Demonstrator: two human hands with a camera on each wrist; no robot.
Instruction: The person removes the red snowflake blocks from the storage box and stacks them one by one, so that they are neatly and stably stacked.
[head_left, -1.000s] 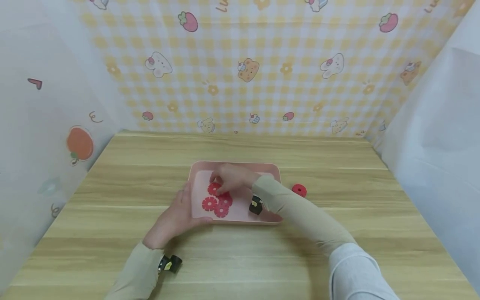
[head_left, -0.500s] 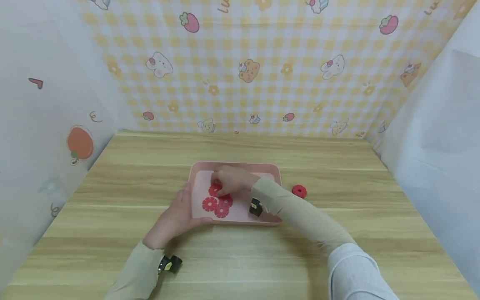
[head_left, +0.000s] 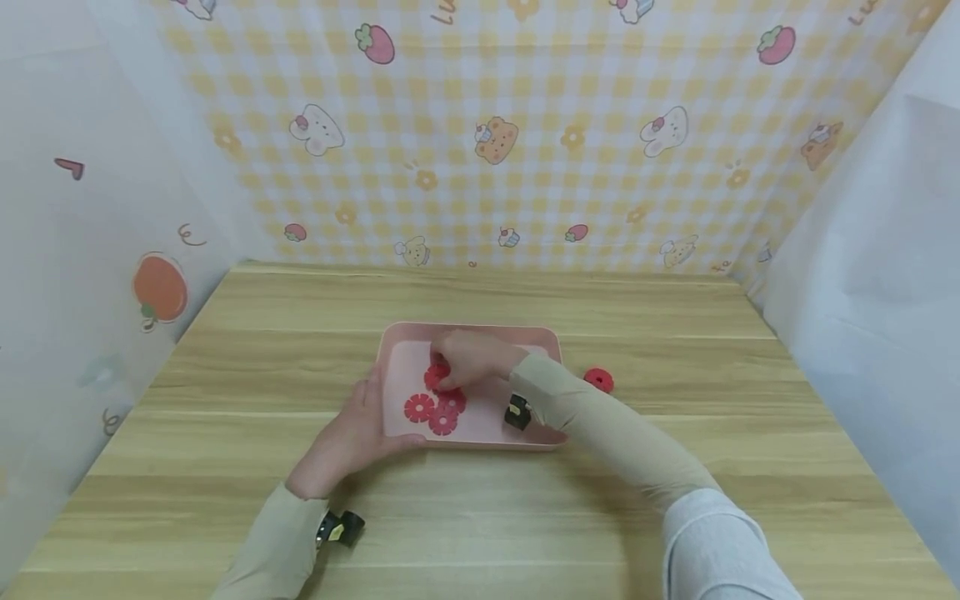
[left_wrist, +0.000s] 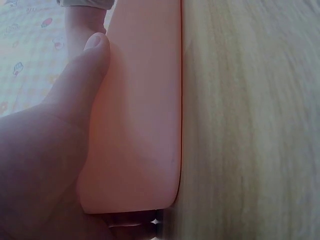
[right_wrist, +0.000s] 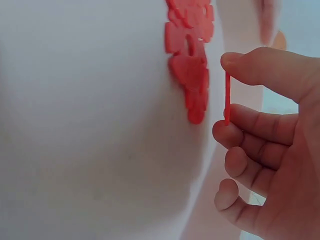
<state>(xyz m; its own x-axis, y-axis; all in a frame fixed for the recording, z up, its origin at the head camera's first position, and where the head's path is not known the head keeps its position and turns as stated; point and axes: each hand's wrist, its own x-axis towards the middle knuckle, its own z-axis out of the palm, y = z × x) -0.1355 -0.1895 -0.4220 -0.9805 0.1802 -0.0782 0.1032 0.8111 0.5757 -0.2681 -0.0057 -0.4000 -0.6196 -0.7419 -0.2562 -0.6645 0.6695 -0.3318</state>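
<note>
My right hand [head_left: 474,357] is over the pink tray [head_left: 480,447] and pinches a thin red notched disc [right_wrist: 228,97] between thumb and fingers. In the right wrist view the disc is edge-on, raised above the tray floor. Several more red notched discs [head_left: 442,420] lie flat and partly overlapping in the tray's left half. My left hand [head_left: 351,431] holds the tray's near left corner, the thumb along the front wall and the fingers along the left side. The left wrist view shows that thumb [left_wrist: 85,65] at the rim, with the other fingertips partly hidden round the end.
A thicker red piece [head_left: 598,381] with a centre hole sits on the wooden table [head_left: 675,333], just right of the tray. Patterned cloth [head_left: 480,167] stands behind the table, and pale sheets [head_left: 885,275] line both sides.
My right hand has shifted slightly right within the tray, and the pinched disc has come along with it. The left hand and the tray stay in place.
</note>
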